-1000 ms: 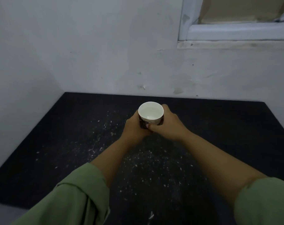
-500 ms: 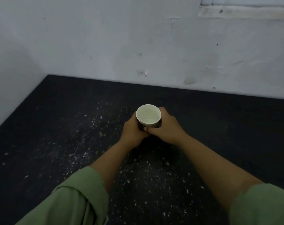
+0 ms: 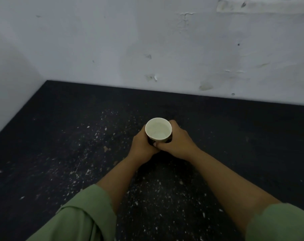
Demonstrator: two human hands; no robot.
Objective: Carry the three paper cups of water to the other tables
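Paper cup [image 3: 158, 130] upright, holding water, low over the dark speckled desk [image 3: 64, 153]; contact undetermined. Left hand [image 3: 141, 145] and right hand [image 3: 178, 140] both wrapped around its sides.

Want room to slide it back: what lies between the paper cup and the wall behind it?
Head view: only bare dark tabletop, flecked white, lies between the paper cup and the wall. Both hands wrap the cup.
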